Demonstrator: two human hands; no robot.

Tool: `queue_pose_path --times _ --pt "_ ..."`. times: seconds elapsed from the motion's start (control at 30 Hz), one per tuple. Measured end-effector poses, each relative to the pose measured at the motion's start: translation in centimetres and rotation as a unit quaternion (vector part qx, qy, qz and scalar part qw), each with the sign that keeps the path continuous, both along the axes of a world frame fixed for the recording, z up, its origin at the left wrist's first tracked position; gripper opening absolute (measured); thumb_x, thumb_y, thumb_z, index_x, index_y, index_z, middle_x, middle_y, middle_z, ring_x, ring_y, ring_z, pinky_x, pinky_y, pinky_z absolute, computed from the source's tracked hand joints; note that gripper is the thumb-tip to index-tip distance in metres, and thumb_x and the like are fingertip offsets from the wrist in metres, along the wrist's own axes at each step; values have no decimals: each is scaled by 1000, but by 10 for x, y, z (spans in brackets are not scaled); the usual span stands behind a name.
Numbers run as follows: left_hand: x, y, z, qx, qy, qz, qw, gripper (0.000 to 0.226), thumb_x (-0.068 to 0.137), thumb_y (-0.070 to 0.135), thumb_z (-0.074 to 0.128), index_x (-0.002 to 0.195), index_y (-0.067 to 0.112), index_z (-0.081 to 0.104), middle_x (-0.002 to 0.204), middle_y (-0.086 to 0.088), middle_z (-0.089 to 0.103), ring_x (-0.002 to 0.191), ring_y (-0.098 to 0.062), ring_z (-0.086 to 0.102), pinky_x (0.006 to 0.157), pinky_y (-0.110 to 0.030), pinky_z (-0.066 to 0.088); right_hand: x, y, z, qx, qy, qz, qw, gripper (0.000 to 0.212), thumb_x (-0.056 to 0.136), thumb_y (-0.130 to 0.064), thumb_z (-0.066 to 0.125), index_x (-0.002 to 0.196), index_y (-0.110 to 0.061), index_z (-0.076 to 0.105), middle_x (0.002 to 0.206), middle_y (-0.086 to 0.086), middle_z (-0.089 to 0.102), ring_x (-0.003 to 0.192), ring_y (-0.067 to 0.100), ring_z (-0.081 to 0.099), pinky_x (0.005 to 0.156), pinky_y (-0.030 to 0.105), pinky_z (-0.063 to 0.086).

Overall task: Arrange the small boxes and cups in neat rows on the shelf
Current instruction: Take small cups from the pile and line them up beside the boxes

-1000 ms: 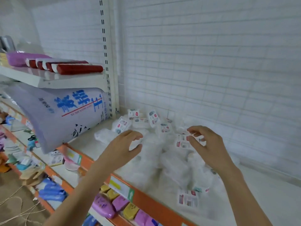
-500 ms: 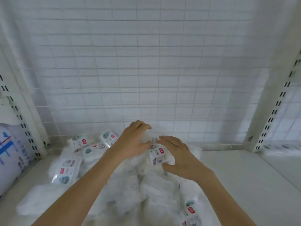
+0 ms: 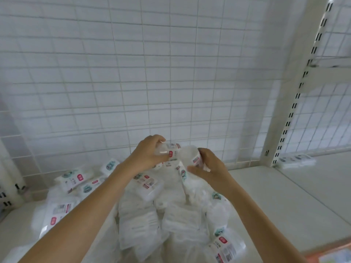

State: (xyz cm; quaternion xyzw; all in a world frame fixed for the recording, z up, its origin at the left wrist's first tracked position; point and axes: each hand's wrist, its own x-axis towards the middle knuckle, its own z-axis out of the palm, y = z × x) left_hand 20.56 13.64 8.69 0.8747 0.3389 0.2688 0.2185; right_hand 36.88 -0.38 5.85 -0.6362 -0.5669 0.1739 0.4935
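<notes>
Cups, centre frame: left hand curls round a clear labelled cup; right hand pinches a white cup just beside it, both raised above the pile of white packs on the shelf. Looks v. light, thin plastic, prob. crushable and a bit slick. Best held round the wall w/ soft grip, not the rim. Packs look soft, floppy.

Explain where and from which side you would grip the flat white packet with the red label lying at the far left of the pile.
Probably pinch the flat white packet with the red label across its two long edges, coming from above and the front. It lies label-up on top of the pile, with the wire mesh back panel behind it.
</notes>
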Motion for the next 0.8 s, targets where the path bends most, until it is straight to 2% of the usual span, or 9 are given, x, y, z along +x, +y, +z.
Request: queue_pose_path --times 0.07,0.17,0.23,0.37,0.43,0.5,0.57,0.63,0.8 --pt "-2 0 6 -52 -78 -3 996 39 79 36 67 114 23 53 111 8 54 100 -9 53 72 -20 44 -1 2 5 18 142 36 989 29 88 -15 59 115 -20 50 100 -4 63 91 10 60 78 17 48" --pt "-4 3 13 -144 -126 -31 981 33 77 46 61 103 26 61 103 4 63 96 -13 61 81 -33 53 -5 4 12 7 337 73 939 18 94 -14 47 109 -18 56 101 3 65 96 16 62 87 36 51" --pt "-5 6 14 -216 -153 -51 963 28 79 43 60 100 25 64 102 -1 66 94 -17 64 85 -39 54 -6 7 18 -14 445 77 892 17 95 -20 43 101 -16 59 96 6 67 91 21 65 81 44 54" --pt "-9 10 11 -265 -186 -31 945 25 88 39 55 100 17 61 100 -8 67 83 -21 66 76 -33 51 0 11 24 -26 542 97 834 30 90 -16 36 114 -7 52 102 17 61 80 27 64 69 39 53" --pt "-12 10 11 -283 -204 -3 937 31 86 47 56 94 16 57 84 -5 66 66 -18 60 65 -30 47 4 12 22 -14 534 129 836 34 79 -7 47 113 -7 55 104 18 58 84 29 62 68 36 53" --pt "-15 8 12 -299 -224 -1 928 29 89 45 53 92 16 54 75 -2 60 56 -13 53 52 -21 42 9 13 18 -7 455 135 880 40 68 -7 61 107 -13 60 100 12 59 83 25 63 70 33 54" --pt "-18 8 12 -299 -234 -10 925 27 87 45 56 94 19 60 83 -2 61 62 -12 52 53 -22 39 13 12 18 5 352 111 930 58 59 -16 74 113 -21 55 99 4 65 84 20 64 71 32 50" --pt "-21 6 13 -292 -250 -20 923 21 84 40 61 97 24 64 96 0 63 78 -16 55 60 -24 42 16 12 21 30 315 91 944 67 49 -26 80 109 -23 52 94 -2 68 82 17 62 69 31 44" --pt "-26 1 17 -279 -299 35 912 50 55 50 79 88 21 56 95 -4 66 77 -15 56 65 -26 43 15 11 31 64 260 93 959 47 60 -19 75 104 -22 59 97 -3 65 89 17 64 76 28 51"
